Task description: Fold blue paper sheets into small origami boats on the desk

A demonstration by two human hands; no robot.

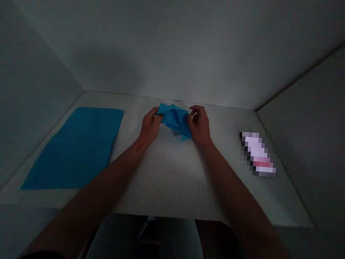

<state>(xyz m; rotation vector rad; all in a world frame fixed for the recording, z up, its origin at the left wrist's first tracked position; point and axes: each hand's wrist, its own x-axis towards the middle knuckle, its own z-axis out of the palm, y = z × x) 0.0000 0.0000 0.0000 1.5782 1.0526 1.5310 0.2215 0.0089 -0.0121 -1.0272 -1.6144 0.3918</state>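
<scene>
Between my two hands, above the far middle of the table, is a crumpled, partly folded piece of thin blue sheet that looks like paper or cloth. My left hand pinches its left corner between thumb and fingers. At its right edge, the thumb of my right hand presses on the sheet, with the fingers curled above. A loose bit of the blue sheet hangs down near my right wrist. On the left of the table lies a flat stack of blue sheets, apart from my hands.
A phone, blurred by pixels, lies on the right of the pale table. Grey walls close in the table at the back and on both sides. My legs are below the front edge.
</scene>
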